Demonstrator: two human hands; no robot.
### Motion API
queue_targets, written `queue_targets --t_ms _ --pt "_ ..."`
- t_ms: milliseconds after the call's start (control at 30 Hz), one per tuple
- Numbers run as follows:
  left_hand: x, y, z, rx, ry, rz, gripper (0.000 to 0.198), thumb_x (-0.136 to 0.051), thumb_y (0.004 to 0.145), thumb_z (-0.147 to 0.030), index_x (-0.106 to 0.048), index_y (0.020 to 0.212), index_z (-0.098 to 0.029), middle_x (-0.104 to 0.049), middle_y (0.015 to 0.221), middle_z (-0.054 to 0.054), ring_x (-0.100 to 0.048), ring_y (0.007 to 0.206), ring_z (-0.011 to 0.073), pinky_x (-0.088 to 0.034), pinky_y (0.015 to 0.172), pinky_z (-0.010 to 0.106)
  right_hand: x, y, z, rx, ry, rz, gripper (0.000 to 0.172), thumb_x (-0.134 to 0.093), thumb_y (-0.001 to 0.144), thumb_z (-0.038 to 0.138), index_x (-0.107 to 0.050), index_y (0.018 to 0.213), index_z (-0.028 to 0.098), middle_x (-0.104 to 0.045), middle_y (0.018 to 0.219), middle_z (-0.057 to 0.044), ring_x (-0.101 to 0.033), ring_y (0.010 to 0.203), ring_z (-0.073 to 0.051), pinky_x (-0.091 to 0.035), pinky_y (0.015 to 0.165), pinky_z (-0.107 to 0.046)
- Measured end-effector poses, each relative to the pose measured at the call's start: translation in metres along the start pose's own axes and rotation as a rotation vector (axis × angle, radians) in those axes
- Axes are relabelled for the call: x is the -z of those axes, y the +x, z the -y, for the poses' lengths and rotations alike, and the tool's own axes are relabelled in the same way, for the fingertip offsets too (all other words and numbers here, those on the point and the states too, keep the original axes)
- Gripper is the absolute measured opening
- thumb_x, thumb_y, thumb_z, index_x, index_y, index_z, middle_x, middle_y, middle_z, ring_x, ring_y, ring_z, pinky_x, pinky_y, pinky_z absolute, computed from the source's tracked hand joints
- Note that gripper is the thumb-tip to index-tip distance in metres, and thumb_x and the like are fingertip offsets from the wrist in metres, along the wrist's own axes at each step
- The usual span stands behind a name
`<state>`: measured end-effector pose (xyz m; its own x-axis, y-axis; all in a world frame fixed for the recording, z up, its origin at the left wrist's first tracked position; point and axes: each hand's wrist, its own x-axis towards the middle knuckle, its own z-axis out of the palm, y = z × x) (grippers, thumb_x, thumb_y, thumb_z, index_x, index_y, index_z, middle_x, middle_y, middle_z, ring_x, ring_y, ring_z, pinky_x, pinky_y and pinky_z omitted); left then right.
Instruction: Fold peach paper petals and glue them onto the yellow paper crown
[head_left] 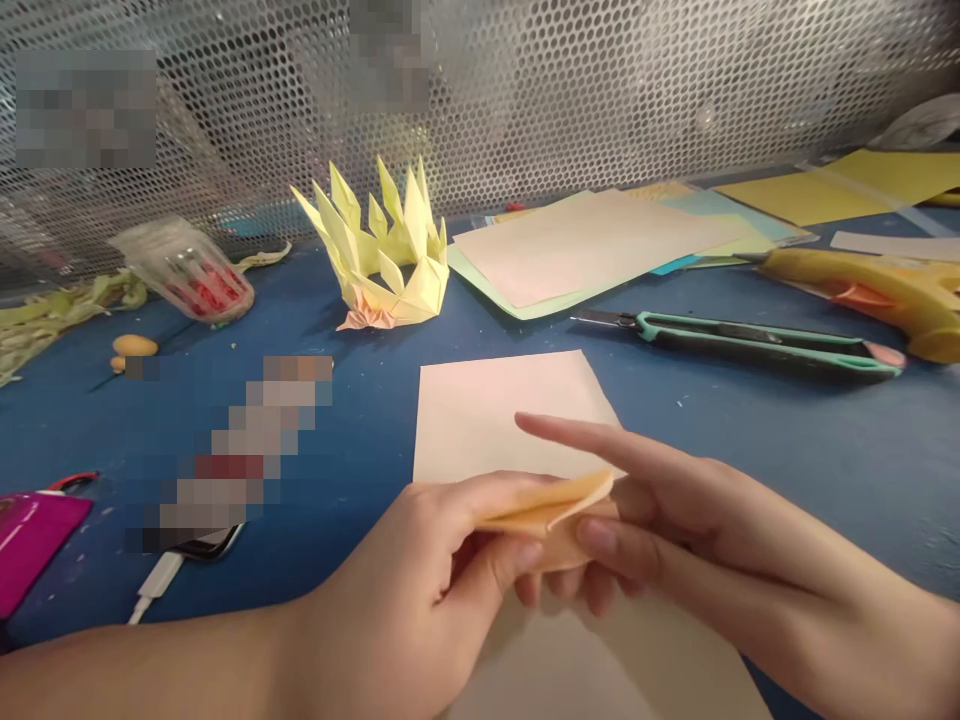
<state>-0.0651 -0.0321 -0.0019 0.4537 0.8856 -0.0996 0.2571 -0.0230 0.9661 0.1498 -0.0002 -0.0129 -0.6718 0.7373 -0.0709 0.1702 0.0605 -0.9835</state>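
A small folded piece of pale orange paper (553,512) is held between both hands at the lower middle. My left hand (442,575) pinches its left side with thumb and fingers. My right hand (675,520) grips its right side with thumb and lower fingers, while the index finger stretches out to the left above it. Under the hands lies a sheet of cream paper (495,410) on the blue table (787,430).
A yellow folded-paper crown (382,250) stands at the back. A stack of coloured sheets (592,245), a teal utility knife (742,338) and a yellow glue gun (877,290) lie to the right. A plastic cup (187,270), a pink object (30,535) and a cable (161,580) lie on the left. Perforated metal mesh (600,90) closes the back.
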Motion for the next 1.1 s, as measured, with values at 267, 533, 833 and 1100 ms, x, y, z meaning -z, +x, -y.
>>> queue_targets --t_ms 267,533,833,1100 --pt "0.004 -0.009 0.008 0.043 -0.058 -0.073 0.023 -0.047 0.105 -0.039 -0.065 0.115 -0.028 -0.061 0.079 -0.004 -0.051 0.064 0.0095 -0.044 0.061 0.017 0.000 0.004 0.015 -0.045 -0.052 0.015 0.026 -0.052 0.101 0.041 -0.071 0.093 0.024 -0.072 0.079 0.002 -0.067 0.073 -0.012 -0.053 0.068 -0.021" --pt "0.007 -0.008 0.004 0.013 -0.099 -0.066 0.020 -0.049 0.104 -0.033 -0.061 0.091 -0.023 -0.058 0.077 -0.004 -0.050 0.064 0.0092 -0.042 0.059 0.018 -0.004 0.007 0.019 -0.053 0.059 0.038 0.018 -0.059 0.098 0.036 -0.068 0.092 0.022 -0.072 0.082 0.001 -0.068 0.071 -0.011 -0.055 0.067 -0.019" --pt "0.010 -0.006 -0.005 -0.038 -0.050 -0.033 0.026 -0.044 0.103 -0.030 -0.066 0.093 -0.020 -0.067 0.083 0.001 -0.057 0.070 0.0140 -0.047 0.067 0.023 -0.006 0.006 0.018 -0.102 -0.090 0.052 0.025 -0.058 0.095 0.035 -0.068 0.115 0.024 -0.068 0.072 0.000 -0.062 0.061 -0.013 -0.053 0.058 -0.021" --pt "0.013 -0.006 -0.007 0.040 -0.147 -0.082 0.007 -0.061 0.089 -0.024 -0.064 0.084 -0.019 -0.059 0.075 -0.004 -0.051 0.065 0.0106 -0.040 0.058 0.019 -0.006 -0.005 0.017 0.080 -0.252 0.111 0.073 -0.062 0.088 0.019 -0.032 0.154 0.030 -0.063 0.072 0.004 -0.056 0.054 -0.010 -0.047 0.049 -0.018"
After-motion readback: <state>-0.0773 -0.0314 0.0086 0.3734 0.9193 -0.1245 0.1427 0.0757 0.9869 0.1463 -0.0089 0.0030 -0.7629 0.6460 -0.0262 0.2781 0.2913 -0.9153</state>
